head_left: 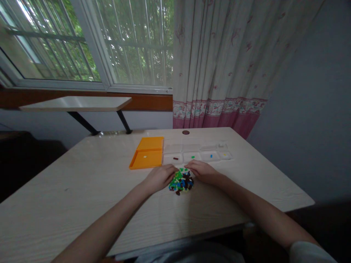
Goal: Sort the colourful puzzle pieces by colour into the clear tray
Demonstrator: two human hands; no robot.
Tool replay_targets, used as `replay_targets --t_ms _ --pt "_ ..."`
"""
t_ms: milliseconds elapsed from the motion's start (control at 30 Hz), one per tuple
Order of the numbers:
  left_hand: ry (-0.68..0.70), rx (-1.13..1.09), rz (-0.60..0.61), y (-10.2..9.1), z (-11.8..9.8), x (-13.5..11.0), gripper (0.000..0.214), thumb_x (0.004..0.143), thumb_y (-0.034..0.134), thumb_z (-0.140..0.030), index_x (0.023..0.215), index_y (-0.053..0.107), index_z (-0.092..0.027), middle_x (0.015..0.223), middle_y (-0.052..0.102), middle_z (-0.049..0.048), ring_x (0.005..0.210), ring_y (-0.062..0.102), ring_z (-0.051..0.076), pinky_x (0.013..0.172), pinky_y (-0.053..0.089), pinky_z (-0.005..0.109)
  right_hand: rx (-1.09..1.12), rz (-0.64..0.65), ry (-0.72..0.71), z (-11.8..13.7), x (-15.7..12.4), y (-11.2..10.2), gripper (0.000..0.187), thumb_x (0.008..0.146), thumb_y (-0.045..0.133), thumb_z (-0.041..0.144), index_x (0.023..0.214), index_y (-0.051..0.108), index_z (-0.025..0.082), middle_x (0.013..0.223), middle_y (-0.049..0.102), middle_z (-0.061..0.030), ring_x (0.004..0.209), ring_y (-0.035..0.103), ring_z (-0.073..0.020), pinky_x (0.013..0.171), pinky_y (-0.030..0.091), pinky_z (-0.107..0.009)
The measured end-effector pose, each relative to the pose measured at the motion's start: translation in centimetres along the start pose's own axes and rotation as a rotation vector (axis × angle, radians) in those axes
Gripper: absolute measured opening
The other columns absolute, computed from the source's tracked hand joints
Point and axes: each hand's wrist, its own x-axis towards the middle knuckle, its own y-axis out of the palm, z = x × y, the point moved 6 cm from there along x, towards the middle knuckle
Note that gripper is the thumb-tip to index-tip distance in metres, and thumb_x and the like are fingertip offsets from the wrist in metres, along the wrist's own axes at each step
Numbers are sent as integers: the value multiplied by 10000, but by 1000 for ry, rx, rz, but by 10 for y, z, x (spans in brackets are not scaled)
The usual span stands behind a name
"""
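A pile of small toy building bricks (181, 181) in green, blue, dark brown and pale yellow lies on the table between my hands. My left hand (161, 178) is at the pile's upper left edge, fingers curled in and tips at the green bricks. Across from it, my right hand (202, 171) has its fingers pressed together by the upper right edge. Whatever either hand pinches is too small to make out. Behind the pile, clear plastic boxes hold one brick each: a brown brick (176, 158), a green brick (193, 157), a blue brick (211, 156) and a yellow brick (225, 154).
An orange box (153, 162) lies with its lid open on the left, a pale brick (145, 156) inside. The clear boxes (182, 157) stand in a row beside it. A raised shelf (82, 103) is at the table's back left, near the window; a curtain (214, 73) hangs behind.
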Motion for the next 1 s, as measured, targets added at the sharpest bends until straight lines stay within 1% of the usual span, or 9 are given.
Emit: replay_targets --t_ms 100,200,300,367,500,633,800,900,1000 --pt "-40 19 20 2 -1 3 294 864 363 -208 1121 504 -211 962 580 51 890 575 173 760 446 256 -73 41 24 2 2 4 371 847 365 105 1159 538 208 1019 576 -60 949 524 -146 822 424 -246" --pt "-48 56 43 3 -4 5 354 837 387 -182 1182 454 -220 987 564 51 893 575 184 749 451 268 -118 77 36 5 3 5 433 807 388 60 1179 523 238 1029 561 -50 935 518 -149 796 418 -240" --pt "-46 92 58 4 -6 6 328 837 381 -183 1147 479 -226 982 553 48 860 580 184 719 457 271 -113 103 44 5 4 5 476 779 400 34 1190 514 245 1054 547 -47 941 513 -147 798 408 -235" --pt "-47 106 60 4 -6 6 292 845 377 -196 1105 506 -224 970 549 48 847 581 180 706 456 264 -106 108 45 5 4 5 474 778 410 38 1189 516 247 1057 544 -46 941 511 -146 800 403 -234" --pt "-52 96 43 3 -5 6 261 852 374 -205 1062 528 -219 950 552 48 829 583 173 693 454 256 -76 81 31 7 3 4 405 805 428 85 1156 545 249 1015 555 -45 897 520 -141 770 411 -231" --pt "-27 26 14 4 -5 7 249 846 381 -181 1033 543 -216 943 557 41 841 578 165 713 453 252 14 30 18 9 4 2 306 837 427 144 1079 593 227 964 570 -46 872 532 -140 773 424 -242" --pt "-38 -30 -16 4 -2 7 233 830 395 -149 995 553 -196 936 559 43 863 571 158 736 448 242 119 -1 78 2 8 3 214 850 456 227 957 639 198 922 602 -45 861 547 -136 783 426 -251" --pt "-53 -19 -19 4 -2 7 237 832 389 -146 994 554 -197 939 556 44 845 574 159 712 450 242 131 -15 114 -1 11 4 207 849 472 275 884 657 189 854 614 -37 819 552 -133 752 422 -246" --pt "-47 -4 -4 5 -3 8 244 836 389 -156 999 565 -203 934 553 43 835 575 161 703 450 245 113 -39 127 -1 13 6 180 826 509 286 846 661 192 830 619 -27 807 551 -131 746 413 -241"
